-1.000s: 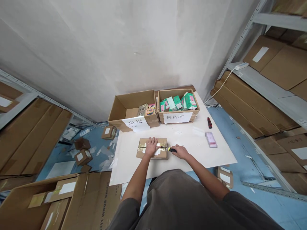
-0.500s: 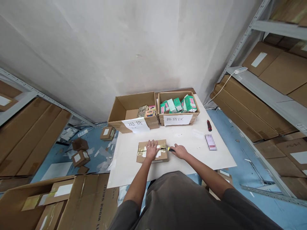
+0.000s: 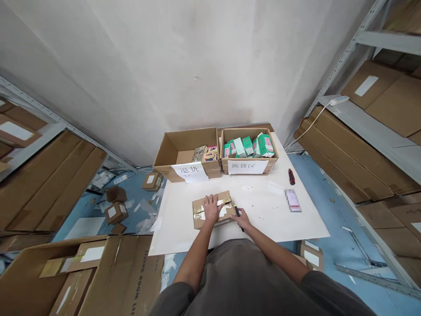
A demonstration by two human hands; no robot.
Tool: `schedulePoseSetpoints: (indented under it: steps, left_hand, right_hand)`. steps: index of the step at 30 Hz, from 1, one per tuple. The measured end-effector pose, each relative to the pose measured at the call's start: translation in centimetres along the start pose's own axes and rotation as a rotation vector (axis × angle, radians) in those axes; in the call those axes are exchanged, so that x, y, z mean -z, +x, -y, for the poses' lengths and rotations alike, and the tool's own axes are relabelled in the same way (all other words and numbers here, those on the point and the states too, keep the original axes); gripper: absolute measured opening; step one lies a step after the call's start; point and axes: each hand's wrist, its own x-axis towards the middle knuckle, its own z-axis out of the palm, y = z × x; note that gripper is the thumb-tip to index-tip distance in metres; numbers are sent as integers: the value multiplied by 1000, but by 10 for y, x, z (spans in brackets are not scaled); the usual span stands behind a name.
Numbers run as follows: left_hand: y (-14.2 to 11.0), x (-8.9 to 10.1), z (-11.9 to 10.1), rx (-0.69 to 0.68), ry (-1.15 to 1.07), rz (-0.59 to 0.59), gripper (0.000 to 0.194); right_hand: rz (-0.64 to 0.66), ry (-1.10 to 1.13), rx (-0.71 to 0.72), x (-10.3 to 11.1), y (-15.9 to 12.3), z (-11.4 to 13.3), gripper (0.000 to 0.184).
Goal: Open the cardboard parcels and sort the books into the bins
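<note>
A taped cardboard box [image 3: 199, 221] with white labels lies on the white table, turned slightly askew. My left hand [image 3: 211, 208] rests on its top, fingers spread and pressing on the tape and labels. At the box's right end, my right hand [image 3: 242, 220] is closed around a dark utility knife [image 3: 237, 210] with a yellow part near its tip. The knife points away from me, and that hand's fingertips reach the box's right front corner.
Behind stand two open cartons with handwritten signs: the left carton [image 3: 164, 169] holds small boxes, the right carton [image 3: 272, 166] green-and-pink ones. A red-black tool [image 3: 291, 177] and a blurred pink item [image 3: 292, 200] lie right. Shelves [image 3: 384, 41] flank the table [image 3: 263, 228].
The knife has swung from pointing left at the box's end to pointing away from me. My right hand has come nearer, against the corner, and the box has turned a little.
</note>
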Motion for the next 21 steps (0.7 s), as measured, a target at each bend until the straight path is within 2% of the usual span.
schedulePoseSetpoints:
  steps: [1,3,6,9,12,14,16,19,21]
  left_hand:
    - [0,2,-4,49,-1,-19,70]
    - [-1,9,-11,175,-11,-45,69]
    - [-6,21,-18,294,-40,-2,66]
    - [-17,28,-20,216,-63,125,67]
    - [-26,31,-17,87,-80,185,77]
    - [-26,35,-13,-60,-80,176,81]
    - [-22,39,-9,-277,-61,198,84]
    - [-11,43,-5,-626,-6,376,100]
    - [-6,40,-5,-771,41,495,114]
  right_hand:
    - [-50,21,6,-11,4,2,70]
    - [-132,-46,32,-18,20,17,68]
    - [-230,-233,22,-8,57,57,64]
    - [-269,-358,-21,7,89,95,62]
    - [-231,-394,-4,18,97,111,61]
    - [-212,-374,32,25,87,105,61]
    - [-204,-343,75,34,67,86,64]
    - [-174,-342,130,48,28,44,71]
    - [-148,-388,123,55,6,15,72]
